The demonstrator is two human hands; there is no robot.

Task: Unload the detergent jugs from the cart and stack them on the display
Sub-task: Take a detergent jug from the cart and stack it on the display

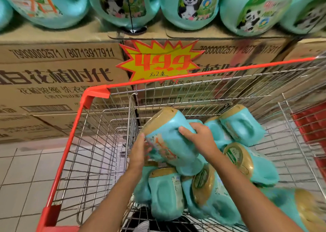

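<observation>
Got one teal jug [173, 143] up in the middle of the frame, tilted, gold end pointing to the upper left, lower end touching the pile under it. My right hand [200, 138] is clamped on it from the right, fingers curled over the body w/ the thumb on top. My left hand [139, 154] is flat against the labelled side, fingers straight, pressing, not wrapped round. The jug is inside the cart [70, 140], a wire basket w/ a red rim, below the rim line. The other jugs [165, 193] lie on their sides in a heap from bottom centre to lower right, same teal w/ gold ends, touching each other. Across the upper half of the frame is the display: stacked cardboard boxes [53, 76] w/ printed text, right up against the front of the cart. A row of shelf jugs [190, 5] w/ panda labels stands on the boxes along the top edge. A yellow and red star price sign [158, 62] reading 49.9 sits on the box fronts, top centre. Pale floor tiles [21, 170] at lower left.
</observation>
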